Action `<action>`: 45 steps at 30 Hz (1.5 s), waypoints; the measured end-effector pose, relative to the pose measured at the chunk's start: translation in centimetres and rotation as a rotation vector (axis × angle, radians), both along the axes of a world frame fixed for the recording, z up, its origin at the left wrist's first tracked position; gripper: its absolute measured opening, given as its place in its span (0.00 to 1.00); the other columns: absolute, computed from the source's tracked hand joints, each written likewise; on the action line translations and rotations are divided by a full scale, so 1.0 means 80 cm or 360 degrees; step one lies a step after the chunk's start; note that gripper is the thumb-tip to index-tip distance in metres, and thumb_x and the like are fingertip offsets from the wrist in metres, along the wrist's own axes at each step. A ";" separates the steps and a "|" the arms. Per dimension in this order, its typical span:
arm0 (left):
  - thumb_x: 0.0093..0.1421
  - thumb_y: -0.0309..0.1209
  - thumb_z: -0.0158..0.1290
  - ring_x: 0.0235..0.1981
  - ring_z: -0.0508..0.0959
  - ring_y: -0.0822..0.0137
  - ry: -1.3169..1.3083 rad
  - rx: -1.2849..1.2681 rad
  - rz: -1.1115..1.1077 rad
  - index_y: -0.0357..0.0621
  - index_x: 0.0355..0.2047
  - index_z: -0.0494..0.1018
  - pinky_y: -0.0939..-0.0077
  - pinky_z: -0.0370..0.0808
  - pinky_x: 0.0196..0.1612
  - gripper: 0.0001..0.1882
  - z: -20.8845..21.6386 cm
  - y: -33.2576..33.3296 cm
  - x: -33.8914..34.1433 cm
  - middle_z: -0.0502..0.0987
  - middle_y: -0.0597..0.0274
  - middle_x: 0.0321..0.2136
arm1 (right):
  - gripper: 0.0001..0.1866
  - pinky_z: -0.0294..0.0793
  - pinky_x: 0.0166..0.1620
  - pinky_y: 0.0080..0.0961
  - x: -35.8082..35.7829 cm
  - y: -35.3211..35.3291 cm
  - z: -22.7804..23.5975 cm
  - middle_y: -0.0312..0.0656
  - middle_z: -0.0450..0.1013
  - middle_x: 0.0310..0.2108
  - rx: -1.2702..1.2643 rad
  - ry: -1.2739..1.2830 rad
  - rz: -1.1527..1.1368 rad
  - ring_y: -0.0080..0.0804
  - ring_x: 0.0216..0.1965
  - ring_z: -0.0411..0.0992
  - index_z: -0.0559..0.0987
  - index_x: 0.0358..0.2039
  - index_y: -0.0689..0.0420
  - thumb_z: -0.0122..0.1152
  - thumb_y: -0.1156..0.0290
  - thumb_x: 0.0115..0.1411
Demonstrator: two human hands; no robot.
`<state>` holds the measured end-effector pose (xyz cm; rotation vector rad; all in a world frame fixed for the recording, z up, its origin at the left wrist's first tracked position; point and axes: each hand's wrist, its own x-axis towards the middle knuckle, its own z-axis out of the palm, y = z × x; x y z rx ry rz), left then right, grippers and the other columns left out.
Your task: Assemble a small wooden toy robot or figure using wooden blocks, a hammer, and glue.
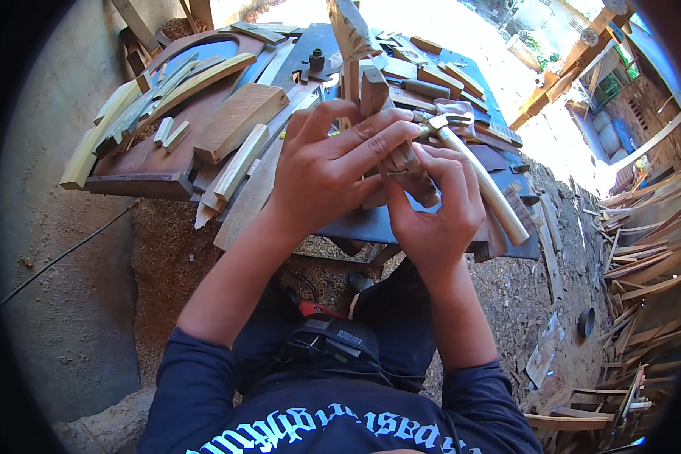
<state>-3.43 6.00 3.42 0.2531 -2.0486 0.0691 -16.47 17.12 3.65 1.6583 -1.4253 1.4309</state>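
Observation:
Over the workbench (340, 227), both my hands hold a brown wooden piece (410, 172) with an uneven, carved-looking lower end. My left hand (321, 159) is closed on it from the left, its fingers reaching across the upper part. From the right, my right hand (439, 204) pinches the lower end between thumb and fingers. Pale wooden parts (353, 38) rise beyond my left fingers; whether they join the held piece I cannot tell. Just right of my right hand lies a claw hammer (486, 181) with a light handle slanting toward me.
Wood offcuts (242, 117) and long strips (197, 87) cover the bench's left side. Small blocks and a dark-handled tool (425, 88) lie at the back, near a dark metal fitting (317, 60). A wall (68, 250) stands left; stacked wood strips (651, 265) line the right.

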 end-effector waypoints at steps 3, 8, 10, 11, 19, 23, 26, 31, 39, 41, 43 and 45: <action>0.45 0.27 0.66 0.40 0.80 0.65 0.0148 0.0013 -0.0126 0.53 0.51 0.81 0.69 0.76 0.45 0.28 -0.001 -0.005 -0.012 0.84 0.67 0.48 | 0.20 0.79 0.33 0.33 -0.004 0.009 0.008 0.49 0.75 0.35 0.0123 0.0046 -0.0019 0.45 0.33 0.78 0.79 0.40 0.62 0.74 0.81 0.45; 0.47 0.20 0.63 0.31 0.82 0.65 0.0273 0.0021 -0.0312 0.48 0.49 0.81 0.74 0.79 0.36 0.26 -0.013 -0.008 -0.017 0.84 0.63 0.47 | 0.19 0.78 0.33 0.34 -0.008 0.020 0.009 0.48 0.75 0.35 0.0213 0.0142 0.0029 0.46 0.33 0.77 0.78 0.39 0.63 0.73 0.81 0.45; 0.49 0.18 0.62 0.33 0.83 0.64 0.0319 0.0023 -0.0405 0.47 0.48 0.81 0.74 0.80 0.36 0.23 -0.016 0.000 -0.019 0.84 0.61 0.46 | 0.19 0.78 0.34 0.34 -0.010 0.023 0.003 0.48 0.75 0.35 0.0239 0.0168 0.0044 0.46 0.34 0.77 0.78 0.39 0.63 0.73 0.82 0.45; 0.50 0.18 0.62 0.36 0.85 0.61 0.0278 0.0074 -0.0417 0.46 0.48 0.81 0.71 0.82 0.38 0.23 -0.013 0.005 -0.017 0.84 0.60 0.46 | 0.19 0.78 0.35 0.34 -0.013 0.022 -0.001 0.48 0.75 0.35 0.0194 0.0206 -0.0005 0.46 0.34 0.77 0.78 0.39 0.63 0.72 0.82 0.45; 0.52 0.24 0.62 0.32 0.82 0.67 0.0368 0.0011 -0.0337 0.58 0.52 0.82 0.73 0.83 0.35 0.25 -0.028 0.004 -0.033 0.84 0.68 0.48 | 0.19 0.77 0.36 0.36 0.000 0.037 -0.004 0.47 0.73 0.33 0.0340 0.0117 -0.0148 0.43 0.32 0.75 0.77 0.41 0.63 0.73 0.81 0.47; 0.51 0.25 0.63 0.32 0.82 0.67 0.0369 0.0011 -0.0349 0.59 0.52 0.82 0.74 0.83 0.35 0.26 -0.028 0.003 -0.037 0.84 0.69 0.48 | 0.19 0.77 0.34 0.34 0.011 0.036 -0.014 0.47 0.73 0.33 0.0243 -0.0196 -0.0170 0.42 0.32 0.75 0.77 0.40 0.61 0.73 0.81 0.48; 0.50 0.23 0.63 0.35 0.84 0.64 0.0366 -0.0017 -0.0382 0.52 0.50 0.82 0.74 0.82 0.36 0.24 -0.023 0.004 -0.032 0.84 0.65 0.47 | 0.19 0.77 0.35 0.35 -0.003 0.039 -0.007 0.47 0.74 0.34 0.0236 0.0011 -0.0146 0.43 0.32 0.76 0.77 0.41 0.61 0.73 0.81 0.48; 0.48 0.20 0.63 0.42 0.84 0.61 0.0264 -0.0045 -0.0402 0.45 0.48 0.81 0.74 0.80 0.41 0.24 -0.023 0.000 -0.031 0.82 0.57 0.51 | 0.19 0.77 0.41 0.36 -0.013 0.034 -0.012 0.47 0.77 0.38 0.0165 0.0147 -0.0104 0.44 0.36 0.77 0.80 0.43 0.60 0.74 0.79 0.49; 0.53 0.38 0.72 0.44 0.78 0.58 0.0493 0.0865 -0.0280 0.41 0.56 0.75 0.65 0.77 0.47 0.33 -0.088 0.029 0.002 0.74 0.51 0.53 | 0.15 0.73 0.49 0.40 0.016 0.095 -0.094 0.45 0.78 0.42 0.0337 -0.0010 -0.0221 0.44 0.42 0.75 0.82 0.43 0.58 0.73 0.74 0.54; 0.54 0.44 0.71 0.40 0.81 0.55 0.0206 0.1191 -0.0183 0.36 0.51 0.75 0.64 0.78 0.45 0.31 -0.106 0.020 -0.001 0.78 0.48 0.46 | 0.21 0.74 0.51 0.41 0.007 0.073 -0.097 0.51 0.79 0.46 0.0629 -0.0060 -0.0253 0.50 0.45 0.77 0.79 0.50 0.63 0.72 0.71 0.58; 0.56 0.43 0.68 0.37 0.84 0.53 -0.0129 0.1400 -0.0082 0.33 0.44 0.75 0.63 0.79 0.43 0.26 -0.102 0.009 -0.003 0.81 0.48 0.36 | 0.23 0.74 0.52 0.41 0.000 0.047 -0.104 0.52 0.79 0.47 0.0787 -0.0067 -0.0265 0.52 0.47 0.77 0.78 0.51 0.63 0.72 0.67 0.58; 0.56 0.39 0.67 0.36 0.84 0.53 -0.0056 0.1348 -0.0108 0.34 0.43 0.75 0.62 0.79 0.42 0.23 -0.101 0.005 -0.012 0.81 0.48 0.34 | 0.25 0.75 0.53 0.41 -0.013 0.024 -0.106 0.54 0.78 0.48 0.0935 -0.0058 -0.0293 0.54 0.48 0.77 0.78 0.53 0.64 0.71 0.63 0.59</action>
